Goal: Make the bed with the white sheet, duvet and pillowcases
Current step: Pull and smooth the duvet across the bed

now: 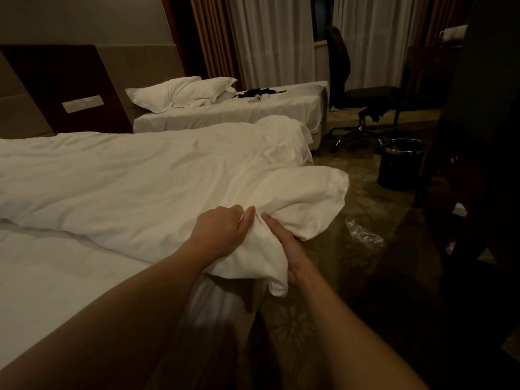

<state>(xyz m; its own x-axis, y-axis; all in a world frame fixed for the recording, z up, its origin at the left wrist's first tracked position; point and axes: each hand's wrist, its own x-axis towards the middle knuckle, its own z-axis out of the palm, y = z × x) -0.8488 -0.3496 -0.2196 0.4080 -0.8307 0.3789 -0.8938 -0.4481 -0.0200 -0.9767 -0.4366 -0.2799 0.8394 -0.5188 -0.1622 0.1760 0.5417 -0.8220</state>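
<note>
The duvet (146, 175) lies rumpled across the near bed (56, 282), its long axis running from the headboard side out toward the foot, and one corner of it spills past the foot edge of that bed, over the carpet. Both hands are at this corner. The left hand (222, 229) grips a bunch of the cloth from the bed side, fingers curled into it; the right hand (289, 249) holds the same bunch from the foot side, partly wrapped in fabric, so its finger curl is only likely, not plain. The bulk of the duvet lies away from the fingers, toward the head of the near bed, so the corner probably has to be drawn out toward the person.

Counted: one duvet, two hands, two beds, two pillows (180, 91) on the far bed (281, 108) beyond the near bed.
</note>
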